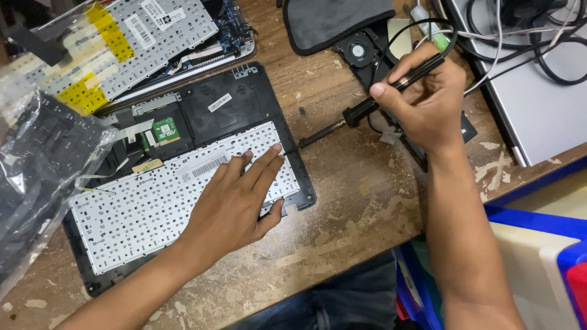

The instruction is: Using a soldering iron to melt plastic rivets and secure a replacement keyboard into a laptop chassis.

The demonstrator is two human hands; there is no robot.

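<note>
Left hand (241, 205) lies flat, palm down, fingers extended and together, pressing on the right end of a white perforated keyboard backplate (140, 214). It grips nothing; the hand is open and resting. The backplate sits inside a black laptop palmrest shell (244, 101), turned underside up, which extends beyond the fingertips and out to the hand's left. The shell's lower right corner lies just beside the thumb.

Right hand (428, 101) is closed in a pen-like grip around a black soldering iron (373, 104), thumb along the top of the handle. The iron slants down from this hand toward the left hand. Its tip (293, 146) meets the shell's right edge, just beyond the left index and middle fingertips; whether tip and fingers touch cannot be told. The iron's cord (428, 27) loops up beyond the right hand's knuckles.

Beyond the left fingertips, on the shell: a small green circuit board (164, 129) with flat ribbon cables beside it. Farther beyond that, a second keyboard assembly (122, 43), also underside up, with yellow tape patches. Well to the left of the left wrist: a crinkled clear plastic bag (36, 177) with dark contents.

Beyond the right hand: a black cooling fan (359, 50) and a grey pouch (333, 21). To the right of the right hand: a silver laptop (538, 116) under tangled black and white cables. Everything rests on a worn wooden table (354, 201). A blue bin (538, 220) stands beside the right forearm.
</note>
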